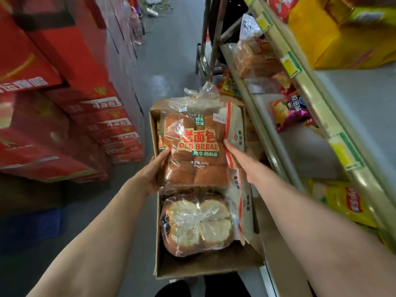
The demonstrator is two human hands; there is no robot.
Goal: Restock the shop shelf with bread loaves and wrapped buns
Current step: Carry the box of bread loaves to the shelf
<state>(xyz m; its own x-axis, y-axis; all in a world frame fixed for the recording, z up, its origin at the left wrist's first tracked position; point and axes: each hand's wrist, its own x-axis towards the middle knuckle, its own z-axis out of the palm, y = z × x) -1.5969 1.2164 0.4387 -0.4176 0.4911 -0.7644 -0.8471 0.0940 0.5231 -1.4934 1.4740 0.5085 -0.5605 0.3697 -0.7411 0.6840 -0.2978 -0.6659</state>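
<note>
"Old Bread" loaf bag (194, 146) — being held over the cardboard box (205, 269) between left hand (154, 170) and right hand (236, 156), fingers wrapped round its sides — another bagged loaf (197, 224) and wrapped buns (243, 196) are awaiting shelving, shelf (263, 129) being only partly stocked.

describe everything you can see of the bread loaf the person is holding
The bread loaf is a brown-crusted pull-apart block in a clear plastic bag, tied off in a crinkled tuft at the far end. Its label reads "OLD BREAD" in red, with green characters and 628g below. It is held flat, label up, over the open cardboard box. The left hand grips its left edge and the right hand touches its right edge.
</note>
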